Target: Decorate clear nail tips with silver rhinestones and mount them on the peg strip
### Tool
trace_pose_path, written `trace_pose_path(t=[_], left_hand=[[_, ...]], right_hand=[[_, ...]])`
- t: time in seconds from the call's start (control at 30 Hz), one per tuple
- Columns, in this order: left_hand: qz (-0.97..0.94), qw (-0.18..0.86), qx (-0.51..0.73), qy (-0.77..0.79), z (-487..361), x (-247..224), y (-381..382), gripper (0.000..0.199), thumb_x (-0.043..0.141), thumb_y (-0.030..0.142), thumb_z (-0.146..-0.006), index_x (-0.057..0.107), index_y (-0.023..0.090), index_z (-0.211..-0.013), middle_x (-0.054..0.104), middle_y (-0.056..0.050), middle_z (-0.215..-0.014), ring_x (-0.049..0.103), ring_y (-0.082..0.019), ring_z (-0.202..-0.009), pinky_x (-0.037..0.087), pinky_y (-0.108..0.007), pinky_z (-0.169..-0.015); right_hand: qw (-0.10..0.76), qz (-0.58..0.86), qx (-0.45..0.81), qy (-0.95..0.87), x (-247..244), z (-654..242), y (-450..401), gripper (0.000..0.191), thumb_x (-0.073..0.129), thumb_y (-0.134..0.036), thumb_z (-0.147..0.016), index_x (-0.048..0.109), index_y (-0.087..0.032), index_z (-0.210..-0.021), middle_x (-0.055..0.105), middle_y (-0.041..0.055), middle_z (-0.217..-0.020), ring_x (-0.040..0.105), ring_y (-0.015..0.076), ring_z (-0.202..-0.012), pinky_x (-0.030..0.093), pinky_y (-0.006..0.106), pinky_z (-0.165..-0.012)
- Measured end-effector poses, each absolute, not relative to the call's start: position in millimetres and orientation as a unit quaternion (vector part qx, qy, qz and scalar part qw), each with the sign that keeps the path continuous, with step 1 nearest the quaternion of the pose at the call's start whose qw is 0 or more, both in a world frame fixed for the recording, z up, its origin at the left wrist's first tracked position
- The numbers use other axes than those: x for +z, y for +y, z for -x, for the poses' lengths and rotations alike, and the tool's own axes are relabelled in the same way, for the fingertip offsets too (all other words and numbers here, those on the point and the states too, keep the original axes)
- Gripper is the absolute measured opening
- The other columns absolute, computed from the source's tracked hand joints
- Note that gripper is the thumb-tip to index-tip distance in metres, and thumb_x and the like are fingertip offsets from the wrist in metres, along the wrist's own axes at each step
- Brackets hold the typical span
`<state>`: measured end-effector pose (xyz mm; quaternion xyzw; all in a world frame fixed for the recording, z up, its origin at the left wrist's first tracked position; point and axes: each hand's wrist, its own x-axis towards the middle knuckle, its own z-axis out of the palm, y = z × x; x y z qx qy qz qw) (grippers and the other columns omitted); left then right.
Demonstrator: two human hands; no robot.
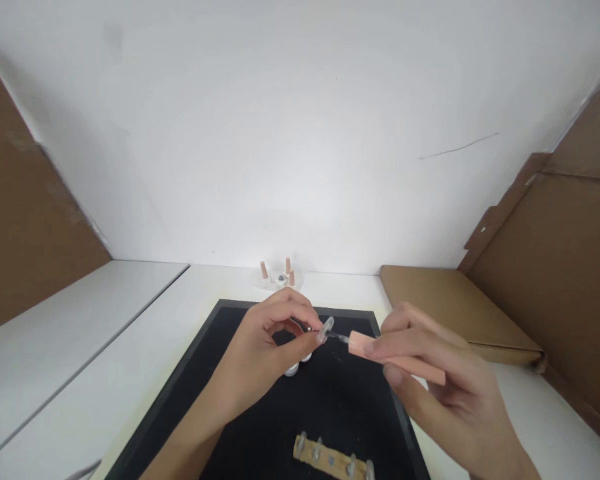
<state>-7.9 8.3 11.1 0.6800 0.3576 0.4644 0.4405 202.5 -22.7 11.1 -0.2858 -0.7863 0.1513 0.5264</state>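
My left hand (pixel 280 333) is closed, with thumb and fingertips pinching a small translucent false nail (pixel 325 329) above the black mat. A nail polish brush (pixel 405 363) with a long peach cap handle is gripped between the thumb and fingers of my right hand (pixel 445 380). The wet-looking bristle end points left and reaches the false nail, seemingly touching it. Small round white containers (pixel 291 370) sit on the mat behind my left hand, partly hidden by it. Nearer to me lies a tan strip (pixel 333 459) with several clear false nails standing on it.
The black mat (pixel 350 407) with a grey border lies on a white table (pixel 145 320). At the wall stand several peach-capped items (pixel 264 270). A flat cardboard box (pixel 430 287) lies at the back right. Cardboard panels (pixel 25 193) rise on both sides.
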Motion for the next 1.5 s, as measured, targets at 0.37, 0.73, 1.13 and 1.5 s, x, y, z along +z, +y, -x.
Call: trace_pose_path(t=[0.37, 0.73, 1.13, 1.5], left_hand=[[-0.685, 0.448, 0.459, 0.346, 6.7, 15.8, 5.7, 0.012, 0.066, 0.009, -0.081, 0.071, 0.019, -0.077, 0.058, 0.000, -0.082, 0.057, -0.011, -0.070, 0.048, -0.023, -0.060], [-0.686, 0.447, 0.459, 0.344, 8.9, 14.6, 0.0, 0.011, 0.069, 0.011, -0.081, 0.071, 0.019, -0.074, 0.059, 0.000, -0.079, 0.056, -0.011, -0.069, 0.048, -0.023, -0.064], [-0.698, 0.400, 0.458, 0.379, 8.6, 12.2, 2.7, 0.009, 0.068, 0.015, -0.081, 0.073, 0.020, -0.075, 0.058, -0.002, -0.093, 0.059, -0.012, -0.073, 0.051, -0.025, -0.068], [-0.724, 0.369, 0.438, 0.386, 10.2, 12.0, -6.5, 0.010, 0.068, 0.018, -0.082, 0.073, 0.022, -0.075, 0.059, -0.003, -0.092, 0.059, -0.015, -0.077, 0.047, -0.024, -0.063]], right_hand=[[0.529, 0.277, 0.160, -0.786, 16.8, -197.9, -23.4, 0.031, 0.049, -0.001, -0.078, 0.067, -0.024, -0.090, 0.054, -0.0019, -0.070, 0.053, 0.0094, -0.062, 0.044, 0.019, -0.051], [0.532, 0.286, 0.164, -0.780, 8.7, -204.9, -21.8, 0.024, 0.053, -0.009, -0.087, 0.067, -0.026, -0.098, 0.056, -0.0009, -0.071, 0.053, 0.0121, -0.063, 0.044, 0.023, -0.052], [0.514, 0.259, 0.158, -0.802, 12.3, -206.8, -21.5, 0.027, 0.054, -0.006, -0.084, 0.067, -0.024, -0.099, 0.057, -0.0010, -0.070, 0.052, 0.0118, -0.060, 0.043, 0.024, -0.050], [0.533, 0.289, 0.150, -0.781, 12.4, -205.5, -21.2, 0.023, 0.053, -0.008, -0.085, 0.067, -0.025, -0.093, 0.058, -0.0020, -0.069, 0.053, 0.0110, -0.059, 0.043, 0.022, -0.050]])
